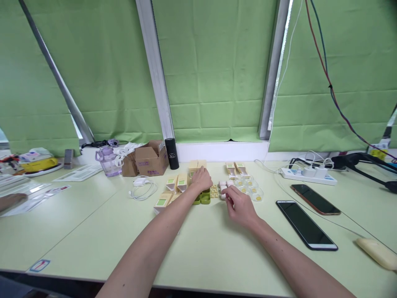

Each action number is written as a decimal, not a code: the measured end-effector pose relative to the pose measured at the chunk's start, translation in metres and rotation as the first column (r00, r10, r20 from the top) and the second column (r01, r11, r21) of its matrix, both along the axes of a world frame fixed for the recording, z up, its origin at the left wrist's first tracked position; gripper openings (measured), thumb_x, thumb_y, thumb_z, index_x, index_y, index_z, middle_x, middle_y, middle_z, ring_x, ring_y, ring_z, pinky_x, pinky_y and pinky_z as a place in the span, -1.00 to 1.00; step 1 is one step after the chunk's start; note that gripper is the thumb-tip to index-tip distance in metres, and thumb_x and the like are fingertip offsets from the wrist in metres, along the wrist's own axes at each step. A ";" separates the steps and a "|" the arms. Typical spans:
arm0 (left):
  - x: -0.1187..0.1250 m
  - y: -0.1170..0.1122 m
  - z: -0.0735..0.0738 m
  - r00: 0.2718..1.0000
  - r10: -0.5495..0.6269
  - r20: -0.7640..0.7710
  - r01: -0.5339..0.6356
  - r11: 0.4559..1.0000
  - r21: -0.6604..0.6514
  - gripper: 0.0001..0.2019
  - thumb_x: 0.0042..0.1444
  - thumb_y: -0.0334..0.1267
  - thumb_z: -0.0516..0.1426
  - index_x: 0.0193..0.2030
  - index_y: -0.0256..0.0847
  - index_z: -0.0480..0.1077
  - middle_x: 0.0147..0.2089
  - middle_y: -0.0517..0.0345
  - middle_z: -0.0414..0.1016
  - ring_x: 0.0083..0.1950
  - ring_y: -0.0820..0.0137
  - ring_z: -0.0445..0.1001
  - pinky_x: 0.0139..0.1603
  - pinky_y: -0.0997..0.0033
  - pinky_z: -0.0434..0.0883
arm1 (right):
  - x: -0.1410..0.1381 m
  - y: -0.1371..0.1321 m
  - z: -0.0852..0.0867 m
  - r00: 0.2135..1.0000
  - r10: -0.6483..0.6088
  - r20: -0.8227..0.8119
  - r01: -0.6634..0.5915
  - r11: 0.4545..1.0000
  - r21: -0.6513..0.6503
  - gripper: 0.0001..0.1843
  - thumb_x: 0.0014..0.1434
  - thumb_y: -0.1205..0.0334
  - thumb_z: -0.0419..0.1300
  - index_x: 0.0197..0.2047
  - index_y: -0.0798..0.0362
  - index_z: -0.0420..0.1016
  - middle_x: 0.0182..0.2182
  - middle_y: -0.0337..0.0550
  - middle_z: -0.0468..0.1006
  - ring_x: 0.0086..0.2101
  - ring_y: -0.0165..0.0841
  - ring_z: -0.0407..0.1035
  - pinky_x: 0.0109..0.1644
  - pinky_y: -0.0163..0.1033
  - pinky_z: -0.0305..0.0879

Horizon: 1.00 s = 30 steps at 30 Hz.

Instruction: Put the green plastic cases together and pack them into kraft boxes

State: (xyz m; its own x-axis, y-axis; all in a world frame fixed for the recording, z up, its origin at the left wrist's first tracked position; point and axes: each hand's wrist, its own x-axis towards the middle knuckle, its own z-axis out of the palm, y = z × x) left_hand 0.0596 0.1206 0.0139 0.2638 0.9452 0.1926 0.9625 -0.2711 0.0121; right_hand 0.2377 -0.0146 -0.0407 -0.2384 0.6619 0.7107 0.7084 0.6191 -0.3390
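Observation:
My left hand (201,179) reaches forward and rests, fingers curled, on a small green case (203,198) beside several cream boxes with green labels (175,185). My right hand (240,205) lies close to the right of it, its fingers pinched on a small white piece (223,190). Small yellow tiles (214,191) sit between the two hands. Several clear round lids with yellow centres (252,189) lie just beyond the right hand, and two more cream boxes (235,168) stand behind them.
Two phones (305,224) (315,199) lie at the right, with a white power strip (308,174) and cables behind. A black cylinder (171,153), a cardboard box (148,159), a purple bottle (107,160) and a white cable (142,188) sit at the back left. Papers lie far left.

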 end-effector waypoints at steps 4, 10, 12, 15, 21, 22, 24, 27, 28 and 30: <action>-0.005 -0.002 0.001 1.000 -0.012 0.029 0.012 1.000 -0.006 -0.48 0.37 -0.20 0.09 0.40 -0.38 0.33 0.54 -0.45 0.26 0.48 -0.11 0.41 0.39 -0.01 0.36 | 0.000 -0.001 0.000 1.000 0.002 0.001 -0.002 1.000 -0.005 -0.69 0.26 0.50 0.08 -0.04 -0.04 0.45 -0.19 -0.16 0.58 -0.37 -0.32 0.46 -0.35 -0.26 0.20; -0.022 -0.020 0.009 0.995 -0.066 0.081 0.061 0.996 0.061 -0.53 0.32 -0.24 0.14 0.35 -0.19 0.41 0.39 -0.22 0.51 0.40 -0.02 0.48 0.39 0.02 0.36 | 0.000 -0.001 0.000 1.000 0.001 0.008 -0.001 1.000 0.006 -0.70 0.26 0.49 0.09 -0.05 -0.05 0.46 -0.21 -0.17 0.58 -0.37 -0.31 0.46 -0.36 -0.27 0.18; -0.029 -0.033 0.013 0.990 -0.098 0.100 0.089 0.992 0.095 -0.57 0.33 -0.28 0.14 0.32 -0.12 0.45 0.24 -0.12 0.63 0.34 0.02 0.51 0.35 0.03 0.39 | 0.000 0.000 -0.001 1.000 -0.008 0.009 0.008 1.000 0.010 -0.71 0.26 0.49 0.09 -0.06 -0.05 0.46 -0.22 -0.17 0.58 -0.37 -0.31 0.45 -0.36 -0.26 0.18; -0.040 -0.057 0.016 0.982 -0.142 0.124 0.125 0.983 0.132 -0.65 0.33 -0.31 0.15 0.22 -0.11 0.53 0.15 -0.05 0.67 0.34 0.03 0.45 0.35 0.01 0.37 | 0.001 0.002 -0.003 0.999 -0.042 0.020 0.042 0.999 0.024 -0.71 0.27 0.50 0.10 -0.08 -0.05 0.48 -0.22 -0.17 0.58 -0.35 -0.31 0.46 -0.36 -0.25 0.16; -0.057 -0.097 0.003 0.958 -0.264 0.110 0.249 0.959 0.135 -0.85 0.25 -0.25 0.28 -0.05 -0.06 0.61 0.06 -0.02 0.65 0.30 -0.06 0.34 0.24 -0.11 0.33 | -0.003 0.005 -0.004 0.974 -0.117 0.193 0.105 0.992 0.069 -0.77 0.29 0.48 0.17 -0.15 -0.04 0.55 -0.23 -0.08 0.61 -0.15 -0.15 0.43 -0.19 -0.14 0.25; -0.059 -0.101 0.001 0.956 -0.274 0.105 0.261 0.957 0.124 -0.86 0.24 -0.24 0.30 -0.07 -0.06 0.62 0.07 -0.02 0.63 0.29 -0.06 0.33 0.23 -0.11 0.33 | -0.005 0.004 -0.004 0.965 -0.110 0.240 0.095 0.993 0.073 -0.76 0.27 0.50 0.19 -0.16 -0.04 0.56 -0.21 -0.06 0.62 -0.12 -0.12 0.41 -0.13 -0.10 0.27; -0.061 -0.105 -0.004 0.953 -0.284 0.110 0.273 0.956 0.104 -0.87 0.23 -0.21 0.32 -0.09 -0.07 0.61 0.08 -0.01 0.60 0.28 -0.04 0.32 0.21 -0.09 0.32 | -0.008 0.002 -0.003 0.941 -0.091 0.326 0.072 0.995 0.071 -0.74 0.19 0.53 0.23 -0.17 -0.03 0.58 -0.14 -0.03 0.63 -0.04 -0.07 0.38 0.00 -0.02 0.29; -0.063 -0.106 -0.007 0.953 -0.281 0.112 0.271 0.958 0.096 -0.87 0.22 -0.20 0.35 -0.11 -0.08 0.61 0.08 -0.01 0.57 0.28 -0.03 0.30 0.21 -0.07 0.30 | -0.013 0.000 -0.001 0.913 -0.068 0.402 0.052 0.997 0.051 -0.70 0.12 0.56 0.27 -0.16 0.00 0.58 -0.05 0.02 0.63 0.07 -0.01 0.34 0.11 0.05 0.27; -0.063 -0.106 -0.007 0.953 -0.283 0.108 0.273 0.957 0.098 -0.88 0.21 -0.21 0.36 -0.12 -0.09 0.61 0.07 -0.02 0.57 0.27 -0.03 0.30 0.22 -0.07 0.30 | -0.013 0.000 -0.001 0.909 -0.063 0.413 0.050 0.998 0.042 -0.69 0.11 0.57 0.28 -0.15 0.00 0.59 -0.04 0.03 0.63 0.08 0.00 0.33 0.13 0.06 0.26; -0.063 -0.106 -0.009 0.949 -0.299 0.098 0.290 0.952 0.102 -0.91 0.19 -0.24 0.36 -0.16 -0.11 0.61 0.06 -0.02 0.55 0.26 -0.02 0.29 0.22 -0.07 0.29 | -0.014 0.001 -0.001 0.905 -0.055 0.422 0.052 0.998 0.019 -0.69 0.11 0.56 0.29 -0.13 0.02 0.59 -0.02 0.03 0.63 0.10 0.01 0.33 0.15 0.05 0.25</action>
